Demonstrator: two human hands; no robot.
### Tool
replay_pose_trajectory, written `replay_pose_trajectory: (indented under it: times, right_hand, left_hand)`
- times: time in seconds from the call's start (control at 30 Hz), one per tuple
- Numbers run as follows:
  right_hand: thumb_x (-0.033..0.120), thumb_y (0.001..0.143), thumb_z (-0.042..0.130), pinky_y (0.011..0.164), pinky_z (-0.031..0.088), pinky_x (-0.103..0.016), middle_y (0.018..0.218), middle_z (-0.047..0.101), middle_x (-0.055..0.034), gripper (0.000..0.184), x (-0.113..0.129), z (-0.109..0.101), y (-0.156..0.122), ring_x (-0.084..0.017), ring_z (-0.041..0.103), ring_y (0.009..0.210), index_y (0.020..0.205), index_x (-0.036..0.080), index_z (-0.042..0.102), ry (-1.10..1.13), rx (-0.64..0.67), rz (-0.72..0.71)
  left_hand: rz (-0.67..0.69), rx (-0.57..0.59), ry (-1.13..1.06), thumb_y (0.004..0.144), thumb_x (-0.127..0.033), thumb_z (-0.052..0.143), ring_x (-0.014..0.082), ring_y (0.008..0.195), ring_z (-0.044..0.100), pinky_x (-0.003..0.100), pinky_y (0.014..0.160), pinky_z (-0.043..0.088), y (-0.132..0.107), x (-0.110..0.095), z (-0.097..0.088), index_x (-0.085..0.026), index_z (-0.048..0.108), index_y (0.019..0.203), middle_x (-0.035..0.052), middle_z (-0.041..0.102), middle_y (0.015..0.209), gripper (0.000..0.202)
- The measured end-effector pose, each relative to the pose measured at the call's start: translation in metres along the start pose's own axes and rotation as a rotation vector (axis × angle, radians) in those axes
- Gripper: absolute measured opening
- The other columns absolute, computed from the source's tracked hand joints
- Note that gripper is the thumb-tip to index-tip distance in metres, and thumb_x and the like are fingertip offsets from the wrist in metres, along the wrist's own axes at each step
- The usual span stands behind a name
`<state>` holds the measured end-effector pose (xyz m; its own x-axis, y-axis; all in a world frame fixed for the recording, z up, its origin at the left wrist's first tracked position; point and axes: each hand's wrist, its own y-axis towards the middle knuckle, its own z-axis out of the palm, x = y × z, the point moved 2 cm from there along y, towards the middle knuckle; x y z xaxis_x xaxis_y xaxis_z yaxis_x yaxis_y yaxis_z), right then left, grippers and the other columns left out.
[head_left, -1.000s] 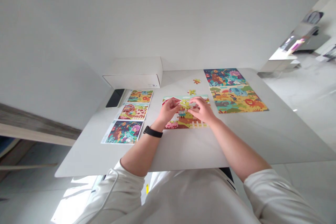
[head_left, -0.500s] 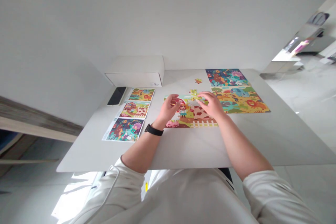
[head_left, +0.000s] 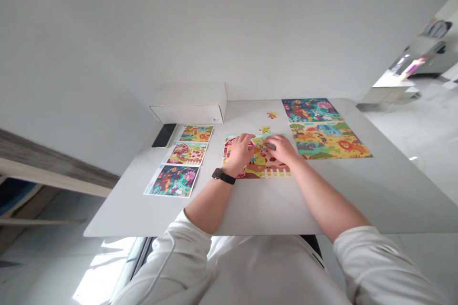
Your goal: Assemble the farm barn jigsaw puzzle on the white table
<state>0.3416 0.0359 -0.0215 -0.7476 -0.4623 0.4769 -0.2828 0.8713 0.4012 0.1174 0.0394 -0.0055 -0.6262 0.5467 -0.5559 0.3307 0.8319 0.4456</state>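
Observation:
A farm jigsaw puzzle (head_left: 266,167) with a red barn and a white fence lies on the white table (head_left: 279,200) in front of me. My left hand (head_left: 241,152) lies palm down on its left part, fingers stretched flat over the barn. My right hand (head_left: 282,147) rests on the puzzle's upper right, fingers curled down and pressing on the pieces there. Two loose pieces lie just beyond: a yellow-green piece (head_left: 265,129) near my fingertips and an orange piece (head_left: 272,115) farther back.
Two finished puzzles (head_left: 324,128) lie to the right. Three picture cards (head_left: 184,159) sit in a column at left, beside a black phone (head_left: 164,135). A white box (head_left: 191,102) stands against the wall.
My right hand came back from the loose pieces onto the farm puzzle. My left hand dropped flat onto the barn area. The view shifted slightly.

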Motion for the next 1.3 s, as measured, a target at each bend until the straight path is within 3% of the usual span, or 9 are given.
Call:
replay_pose_trajectory:
  times: [0.4,0.73,0.9,1.3]
  right_hand:
    - [0.018,0.09,0.073,0.112,0.049,-0.054,0.126,0.08,-0.0099,0.028,-0.008,0.011,-0.004,-0.034,0.068,0.119,0.113,0.028,0.084,-0.099,0.018,0.045]
    - [0.017,0.094,0.068,0.112,0.049,-0.05,0.134,0.078,-0.0092,0.031,0.001,0.008,-0.003,-0.031,0.068,0.122,0.119,0.025,0.084,-0.205,0.09,0.052]
    - [0.02,0.097,0.066,0.113,0.048,-0.048,0.139,0.076,-0.0087,0.031,0.004,0.008,-0.004,-0.031,0.066,0.125,0.122,0.025,0.084,-0.257,0.123,0.053]
    - [0.019,0.099,0.064,0.112,0.048,-0.045,0.131,0.08,-0.0068,0.031,0.005,0.006,-0.002,-0.029,0.068,0.118,0.119,0.026,0.085,-0.234,0.118,0.01]
  left_hand:
    - [0.085,0.17,0.052,0.094,-0.021,0.069,0.0377,0.133,0.062,0.058,0.12,0.045,-0.013,0.01,0.014,-0.018,0.077,0.126,0.0179,0.07,0.141,0.033]
    - [0.123,0.277,0.097,0.101,-0.034,0.066,0.034,0.143,0.059,0.055,0.126,0.042,-0.014,0.008,0.019,-0.023,0.076,0.136,0.0119,0.068,0.151,0.037]
    - [0.143,0.296,0.162,0.106,-0.04,0.061,0.0315,0.144,0.059,0.052,0.128,0.04,-0.014,0.004,0.017,-0.026,0.074,0.14,0.0088,0.067,0.154,0.039]
    - [0.179,0.318,0.207,0.107,-0.043,0.056,0.0327,0.145,0.057,0.053,0.13,0.036,-0.015,0.004,0.021,-0.023,0.07,0.144,0.0113,0.067,0.153,0.044]
